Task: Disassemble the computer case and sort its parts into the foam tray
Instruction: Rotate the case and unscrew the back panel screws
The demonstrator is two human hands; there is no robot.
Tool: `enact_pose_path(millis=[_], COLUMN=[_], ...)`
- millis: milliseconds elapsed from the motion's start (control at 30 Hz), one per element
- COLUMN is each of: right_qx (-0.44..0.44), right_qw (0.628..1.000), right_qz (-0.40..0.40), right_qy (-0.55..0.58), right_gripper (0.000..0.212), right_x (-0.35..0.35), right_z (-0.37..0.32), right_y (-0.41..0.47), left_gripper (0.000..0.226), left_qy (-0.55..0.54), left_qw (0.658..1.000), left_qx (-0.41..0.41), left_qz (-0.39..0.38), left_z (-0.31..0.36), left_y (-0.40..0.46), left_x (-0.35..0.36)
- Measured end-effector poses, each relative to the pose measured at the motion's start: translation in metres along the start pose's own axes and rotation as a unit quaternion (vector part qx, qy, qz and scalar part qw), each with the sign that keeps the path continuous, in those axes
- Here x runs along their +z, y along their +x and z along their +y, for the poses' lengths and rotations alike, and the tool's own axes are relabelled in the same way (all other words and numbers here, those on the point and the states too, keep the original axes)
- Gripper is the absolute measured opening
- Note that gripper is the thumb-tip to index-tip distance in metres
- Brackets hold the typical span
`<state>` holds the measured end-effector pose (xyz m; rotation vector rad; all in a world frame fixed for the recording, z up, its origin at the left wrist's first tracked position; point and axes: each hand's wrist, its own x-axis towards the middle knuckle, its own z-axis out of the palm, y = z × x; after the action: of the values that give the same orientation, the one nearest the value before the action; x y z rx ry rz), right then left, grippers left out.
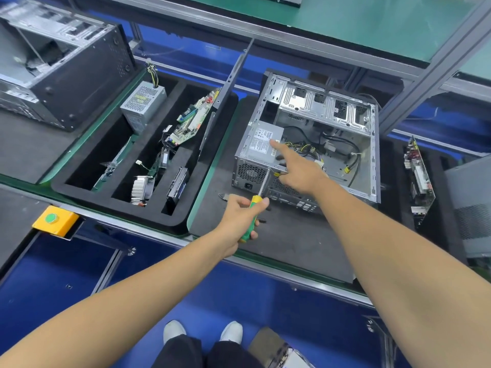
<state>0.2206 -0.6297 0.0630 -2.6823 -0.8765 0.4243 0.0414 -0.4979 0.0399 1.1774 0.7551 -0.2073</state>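
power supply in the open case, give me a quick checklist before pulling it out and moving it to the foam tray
1. Screwdriver on the rear screw: ok, left hand grips it, its shaft against the back of the case.
2. Screws all out: cannot tell.
3. Right hand placed to steady the power supply: ok, forefinger touches its top.
4. Cables freed: not ok, the bundle lies loose in the case beside the unit.
5. Room in the foam tray: cannot tell, another power supply already stands in its left slot.
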Motion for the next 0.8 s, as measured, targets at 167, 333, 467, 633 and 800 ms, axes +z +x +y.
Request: enact_pose_path(millis=[167, 333, 467, 633, 800], right_qx=[-0.034, -0.064, -0.078, -0.1, -0.11], right_qw=[0.997, 0.988, 0.993, 0.994, 0.993], right_qz=[0.025, 0.019, 0.012, 0.019, 0.021], right_qy=[-0.059, -0.139, -0.083, -0.05, -0.032], right_gripper=[0.099, 0.104, 0.104, 0.091, 0.083], right_x=[0.004, -0.001, 0.0, 0.003, 0.004], right_z=[0.006, -0.009, -0.012, -0.005, -0.003], right_y=[0.003, 0.013, 0.019, 0.021, 0.019], left_gripper=[0.043, 0.048, 0.042, 0.039, 0.042], left_qy=[-0.019, -0.028, 0.01, 0.01, -0.011], left_qw=[0.998, 0.998, 1.0, 0.998, 0.996], left_qx=[0.047, -0.009, 0.011, 0.057, 0.036], left_qz=[-0.033, -0.06, -0.012, -0.012, -0.082], left_z=[-0.004, 0.007, 0.011, -0.001, -0.005], left_y=[0.0, -0.008, -0.004, 0.004, 0.004], left_x=[-0.001, 0.002, 0.0, -0.006, -0.013])
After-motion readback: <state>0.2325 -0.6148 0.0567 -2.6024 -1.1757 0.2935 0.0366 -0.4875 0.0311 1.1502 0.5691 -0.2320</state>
